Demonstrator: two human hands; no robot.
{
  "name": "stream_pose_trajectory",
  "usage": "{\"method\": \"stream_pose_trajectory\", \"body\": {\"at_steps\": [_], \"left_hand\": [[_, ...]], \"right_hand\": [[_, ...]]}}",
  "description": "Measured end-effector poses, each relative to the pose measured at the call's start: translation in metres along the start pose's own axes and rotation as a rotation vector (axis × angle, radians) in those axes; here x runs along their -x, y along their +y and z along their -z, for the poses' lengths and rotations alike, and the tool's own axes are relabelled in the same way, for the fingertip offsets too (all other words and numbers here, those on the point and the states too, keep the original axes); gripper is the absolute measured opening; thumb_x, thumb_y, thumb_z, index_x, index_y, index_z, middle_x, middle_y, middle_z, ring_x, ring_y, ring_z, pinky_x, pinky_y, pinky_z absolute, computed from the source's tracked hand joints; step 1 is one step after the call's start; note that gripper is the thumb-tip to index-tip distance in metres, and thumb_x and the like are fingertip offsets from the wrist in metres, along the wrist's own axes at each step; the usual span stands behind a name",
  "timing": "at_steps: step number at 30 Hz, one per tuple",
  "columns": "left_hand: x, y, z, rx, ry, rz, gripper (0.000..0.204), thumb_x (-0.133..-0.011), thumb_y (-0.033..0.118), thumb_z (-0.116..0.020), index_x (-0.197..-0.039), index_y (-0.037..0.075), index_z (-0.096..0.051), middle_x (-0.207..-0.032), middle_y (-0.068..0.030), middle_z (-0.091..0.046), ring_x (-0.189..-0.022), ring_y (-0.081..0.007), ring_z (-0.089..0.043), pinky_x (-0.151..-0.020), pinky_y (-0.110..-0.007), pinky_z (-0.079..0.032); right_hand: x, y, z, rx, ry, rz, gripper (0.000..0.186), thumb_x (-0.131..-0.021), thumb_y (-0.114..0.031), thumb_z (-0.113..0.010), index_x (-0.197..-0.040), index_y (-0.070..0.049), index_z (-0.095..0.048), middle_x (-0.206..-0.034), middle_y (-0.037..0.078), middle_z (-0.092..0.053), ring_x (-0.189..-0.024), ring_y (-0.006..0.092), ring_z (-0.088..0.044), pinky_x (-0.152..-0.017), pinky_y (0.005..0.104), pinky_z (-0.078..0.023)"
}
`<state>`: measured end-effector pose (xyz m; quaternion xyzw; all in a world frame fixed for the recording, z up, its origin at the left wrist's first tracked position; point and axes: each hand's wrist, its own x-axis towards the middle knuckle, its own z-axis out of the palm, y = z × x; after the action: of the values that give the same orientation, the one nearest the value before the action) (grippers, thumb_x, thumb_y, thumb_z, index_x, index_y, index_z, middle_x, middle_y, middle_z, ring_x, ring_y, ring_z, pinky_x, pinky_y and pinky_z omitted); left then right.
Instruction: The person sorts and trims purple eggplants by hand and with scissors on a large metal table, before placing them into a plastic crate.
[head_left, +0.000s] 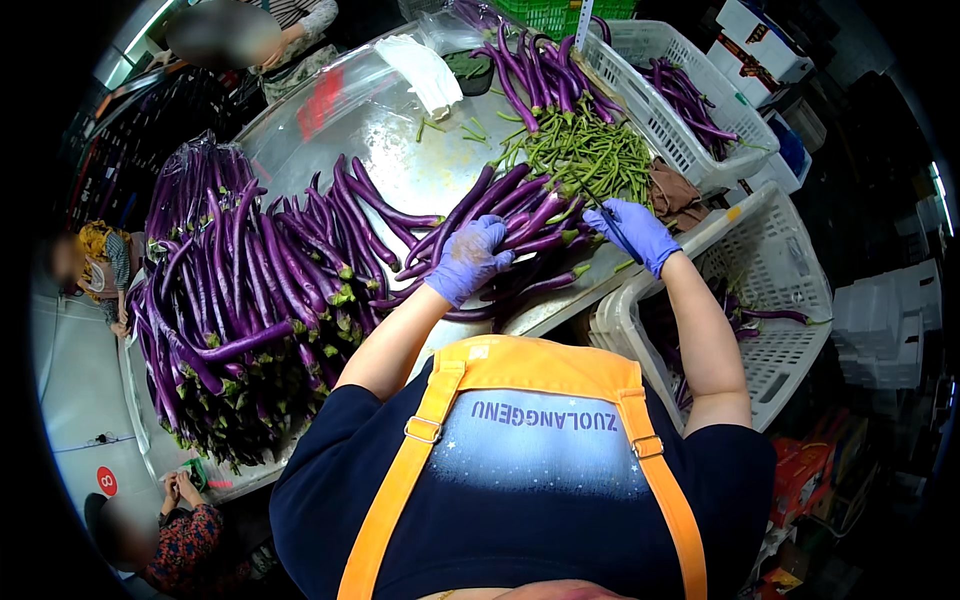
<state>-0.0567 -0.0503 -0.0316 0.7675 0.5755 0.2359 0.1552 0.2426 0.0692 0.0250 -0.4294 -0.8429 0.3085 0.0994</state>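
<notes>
Purple gloves cover both my hands. My left hand (468,262) lies at the left part of a loose pile of long purple eggplants (540,222), its fingers closed round an eggplant. My right hand (637,235), at the stem ends of the pile, is closed on a slim dark tool (612,222); its exact kind is hard to make out. Most of the pile's green stem ends point right, toward that hand. Just beyond lies a heap of cut green stems (600,155). More eggplants (540,75) lie behind the heap.
A large stack of eggplants (235,280) covers the table's left side. White plastic crates stand at right, one far (690,150) and one near (785,270), both with eggplants inside. A white cloth or bag (422,75) lies on the metal table (390,140). Other people work across and at left.
</notes>
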Motion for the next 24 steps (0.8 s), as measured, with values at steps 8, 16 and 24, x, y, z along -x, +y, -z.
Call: {"method": "stream_pose_trajectory", "body": {"at_steps": [8, 16, 24], "left_hand": [[0.004, -0.036, -0.014, -0.248, 0.040, 0.327, 0.053, -0.075, 0.040, -0.085, -0.111, 0.004, -0.068, -0.113, -0.0199, -0.064, -0.103, -0.0375, -0.066, -0.092, -0.046, -0.055], [-0.005, -0.028, -0.007, -0.319, -0.211, 0.359, 0.049, -0.077, 0.041, -0.082, -0.108, 0.004, -0.073, -0.108, -0.0208, -0.069, -0.102, -0.0375, -0.070, -0.087, -0.047, -0.057], [0.003, -0.013, -0.002, 0.250, -0.015, 0.444, 0.044, -0.082, 0.031, -0.081, -0.109, 0.000, -0.066, -0.099, -0.0217, -0.073, -0.092, -0.0348, -0.072, -0.084, -0.045, -0.055]], "right_hand": [[0.011, 0.005, -0.004, -0.047, 0.163, -0.061, 0.050, -0.100, -0.049, -0.065, -0.089, -0.001, -0.071, -0.075, 0.019, -0.069, -0.065, 0.0331, -0.066, -0.063, 0.0419, -0.051], [0.034, -0.013, 0.001, -0.759, -0.297, -0.228, 0.057, -0.106, -0.056, -0.050, -0.116, -0.001, -0.064, -0.070, 0.006, -0.059, -0.049, 0.0159, -0.057, -0.046, 0.0310, -0.049], [0.049, -0.015, -0.003, -0.736, -0.396, -0.227, 0.056, -0.110, -0.053, -0.041, -0.120, -0.002, -0.059, -0.069, 0.009, -0.062, -0.054, 0.0187, -0.062, -0.054, 0.0312, -0.051]]}}
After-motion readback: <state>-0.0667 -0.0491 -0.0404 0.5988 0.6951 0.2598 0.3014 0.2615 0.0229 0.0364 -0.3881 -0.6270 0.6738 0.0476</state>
